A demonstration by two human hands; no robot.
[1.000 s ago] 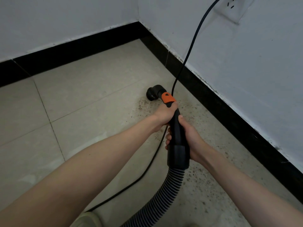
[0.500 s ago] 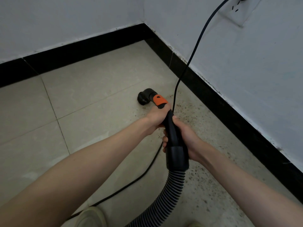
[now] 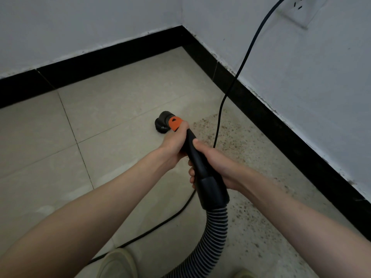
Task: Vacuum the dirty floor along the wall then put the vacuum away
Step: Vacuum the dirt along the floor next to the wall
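- Black matt plastic vacuum wand (image 3: 197, 157) with an orange plastic clip (image 3: 175, 123).
- Ribbed grey-black flexible hose (image 3: 212, 243).
- Smooth beige tile floor (image 3: 112, 109), faintly glossy.
- Glossy black skirting (image 3: 112, 55).

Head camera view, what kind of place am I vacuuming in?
Probably a bare corner of an indoor room. Pale floor tiles meet white walls along a black baseboard, and a cord runs up toward a wall outlet. Both hands grip the vacuum wand.

hose (image 3: 208, 243), cord (image 3: 259, 35) and shoe (image 3: 118, 263) cut off by edges.
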